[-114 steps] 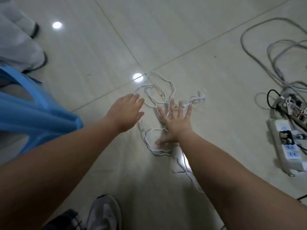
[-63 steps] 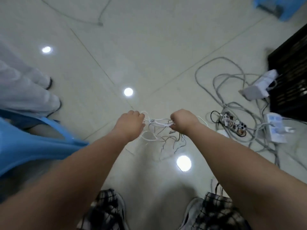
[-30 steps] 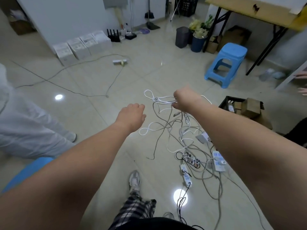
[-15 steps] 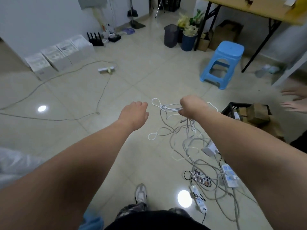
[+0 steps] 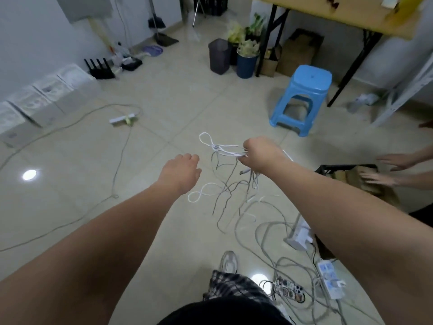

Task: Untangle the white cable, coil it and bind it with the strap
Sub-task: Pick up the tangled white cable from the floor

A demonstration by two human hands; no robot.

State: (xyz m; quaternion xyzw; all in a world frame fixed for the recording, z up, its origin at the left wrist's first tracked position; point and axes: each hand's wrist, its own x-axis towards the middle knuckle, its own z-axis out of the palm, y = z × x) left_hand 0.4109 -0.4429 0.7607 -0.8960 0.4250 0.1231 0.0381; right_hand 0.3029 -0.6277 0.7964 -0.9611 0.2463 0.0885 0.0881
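Right hand grips the tangled cable in mid-air above the floor.
The fingers of the right hand are curled tight round a bunch of strands. One small loop projects to the left of the fist, and the remaining loops and ends hang down beneath it, clear of the tiles. The left hand is level with the bundle and just beside it, apart from the cable, fingers loosely bent and holding nothing. Grey leads and a power strip lie on the floor below the right arm. A blue stool stands beyond.
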